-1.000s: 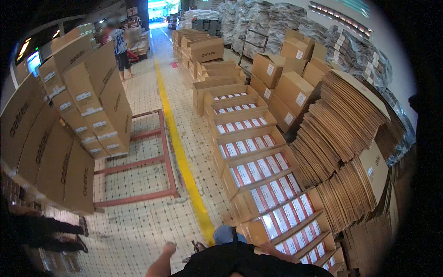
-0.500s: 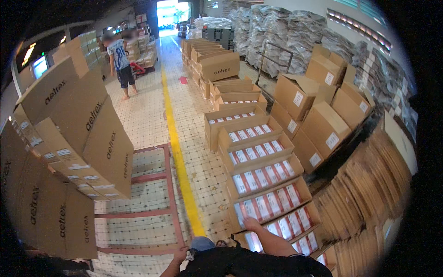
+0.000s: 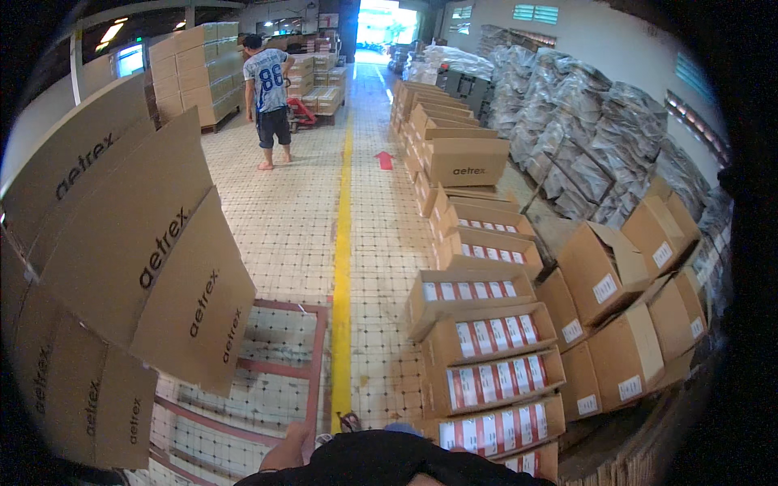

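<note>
My left hand (image 3: 285, 448) is low in the picture beside my dark top. It hangs over the red pallet frame (image 3: 318, 364), its fingers too blurred to read, and I see nothing held in it. My right hand is out of view, below the edge or behind my body. Just right of me runs a row of open brown cartons (image 3: 438, 397). They are packed with narrow white-and-red boxes (image 3: 496, 381) standing side by side. At my left rise stacked large brown cartons (image 3: 174, 235) with black printing.
A yellow floor line (image 3: 342, 267) runs ahead along the tiles. Further off, a person (image 3: 270, 93) stands near a red pallet jack (image 3: 301, 112) and stacked cartons. More cartons (image 3: 616, 356) stand at right, before plastic-wrapped stacks (image 3: 559, 121). A red floor arrow (image 3: 385, 160) lies ahead.
My right hand, which was at the boxes in an open carton, has gone out of view. The view has tilted up and turned left, shifting the carton row rightward and lower.
</note>
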{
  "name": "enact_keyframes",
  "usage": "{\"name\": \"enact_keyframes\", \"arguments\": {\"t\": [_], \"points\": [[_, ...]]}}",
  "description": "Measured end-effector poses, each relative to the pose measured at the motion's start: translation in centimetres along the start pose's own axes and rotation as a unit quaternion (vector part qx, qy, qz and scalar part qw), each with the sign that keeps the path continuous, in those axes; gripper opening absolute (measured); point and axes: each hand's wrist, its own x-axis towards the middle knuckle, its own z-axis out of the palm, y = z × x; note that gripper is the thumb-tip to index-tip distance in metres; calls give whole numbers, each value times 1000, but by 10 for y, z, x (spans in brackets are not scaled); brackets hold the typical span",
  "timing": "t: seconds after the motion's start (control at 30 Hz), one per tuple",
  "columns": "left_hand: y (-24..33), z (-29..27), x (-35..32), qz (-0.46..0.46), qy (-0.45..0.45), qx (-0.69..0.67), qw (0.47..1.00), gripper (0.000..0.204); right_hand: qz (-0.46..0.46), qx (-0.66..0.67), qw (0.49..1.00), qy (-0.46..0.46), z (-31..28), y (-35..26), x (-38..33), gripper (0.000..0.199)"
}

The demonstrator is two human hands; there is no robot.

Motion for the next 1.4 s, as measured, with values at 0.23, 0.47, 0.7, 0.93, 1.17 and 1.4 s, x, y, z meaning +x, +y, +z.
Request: {"name": "enact_keyframes", "arguments": {"t": [0.23, 0.47, 0.7, 0.93, 1.17, 1.4], "points": [[166, -282, 237, 118, 173, -383, 900, 49, 156, 244, 957, -21, -112, 3, 105, 33], [211, -330, 364, -13, 33, -221, 975, 42, 84, 370, 925, 22, -337, -18, 318, 37], [193, -383, 477, -109, -29, -181, 977, 41, -103, 146, 944, 278, -693, -112, 537, 40], [227, -487, 655, -92, -46, -151, 983, 40, -63, 219, 942, 246, -841, -127, 676, 38], [300, -668, 922, -70, 91, -278, 954, 39, 5, -10, 995, 98, -775, -20, 755, 39], [419, -842, 1101, 47, 27, -413, 909, 42, 242, 210, 947, 15, -832, -24, 797, 44]]}}
